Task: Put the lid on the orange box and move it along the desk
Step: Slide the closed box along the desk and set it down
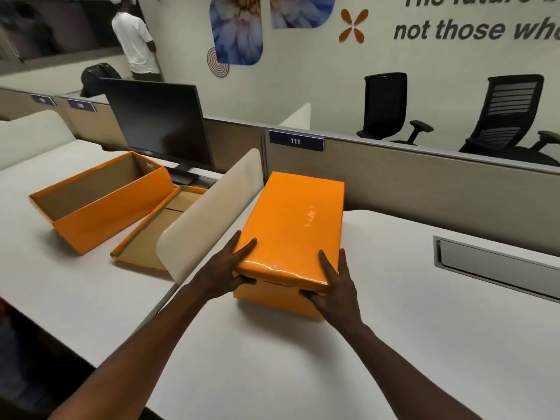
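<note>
An orange box stands on the white desk in front of me, with its glossy orange lid lying on top. My left hand grips the lid's near left corner, fingers on top and thumb under the rim. At the near right corner my right hand holds the lid the same way. The lid's near edge sits slightly above the box wall.
A cream divider separates this desk from the left one, where a second open orange box, its upturned lid and a dark monitor stand. A grey cable hatch lies right. A person stands far back.
</note>
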A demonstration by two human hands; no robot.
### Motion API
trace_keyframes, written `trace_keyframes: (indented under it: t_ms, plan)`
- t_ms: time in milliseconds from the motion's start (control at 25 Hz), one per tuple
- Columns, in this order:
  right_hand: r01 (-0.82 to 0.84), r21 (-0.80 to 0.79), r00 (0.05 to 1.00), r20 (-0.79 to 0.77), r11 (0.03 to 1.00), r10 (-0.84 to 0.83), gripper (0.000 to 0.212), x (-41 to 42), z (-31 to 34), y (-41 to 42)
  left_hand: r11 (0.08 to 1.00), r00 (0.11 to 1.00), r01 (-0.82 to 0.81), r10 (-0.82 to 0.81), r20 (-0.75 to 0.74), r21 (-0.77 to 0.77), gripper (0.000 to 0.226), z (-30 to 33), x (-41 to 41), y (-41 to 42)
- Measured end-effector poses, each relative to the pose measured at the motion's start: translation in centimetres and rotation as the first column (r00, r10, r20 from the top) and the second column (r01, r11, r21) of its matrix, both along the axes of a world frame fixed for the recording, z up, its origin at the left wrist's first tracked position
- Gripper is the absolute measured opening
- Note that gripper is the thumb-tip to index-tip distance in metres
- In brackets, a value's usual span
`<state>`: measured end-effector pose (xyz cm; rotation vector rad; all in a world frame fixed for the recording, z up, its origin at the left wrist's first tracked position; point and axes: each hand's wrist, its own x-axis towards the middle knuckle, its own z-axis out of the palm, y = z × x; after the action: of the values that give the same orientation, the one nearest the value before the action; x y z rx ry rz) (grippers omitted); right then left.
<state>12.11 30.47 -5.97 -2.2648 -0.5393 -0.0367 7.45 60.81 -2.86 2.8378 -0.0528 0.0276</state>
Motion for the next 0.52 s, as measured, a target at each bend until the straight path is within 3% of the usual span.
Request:
trace_keyframes:
  t_ms: [120,200,280,360,440,520]
  plan:
    - [-0.037,-0.005,0.999,-0.029,0.999,0.037,0.117,-0.9,-0.3,1.2,1.000,0.999,-0.006,0.006,-0.032,-0.019,0.119,-0.6,0.1,1.5]
    - [-0.019,0.110,0.994,-0.101,0.994,0.030,0.122,-0.8,-0.3,0.9,0.997,0.995,0.003,-0.010,-0.098,-0.075,0.125,0.0,0.1,2.6]
    - [0.141,0.281,0.958,-0.280,0.949,-0.060,0.114,0.4,0.1,0.7,0.980,0.987,0.001,-0.033,-0.158,-0.199,0.132,1.4,0.3,3.5]
    - [0.301,0.321,0.850,-0.517,0.898,-0.100,0.100,2.6,1.0,1.2,0.935,0.993,-0.082,0.048,-0.106,-0.345,0.135,2.8,1.3,3.5]
    - [0.400,0.364,0.734,-0.677,0.841,-0.056,0.084,4.2,2.0,2.4,0.800,0.955,-0.297,0.252,-0.158,-0.522,0.126,3.7,3.2,2.9]
    - [0.447,0.396,0.730,-0.679,0.802,-0.072,0.070,4.7,2.4,3.8,0.573,0.862,-0.505,0.378,-0.338,-0.646,0.101,3.8,5.3,2.3]
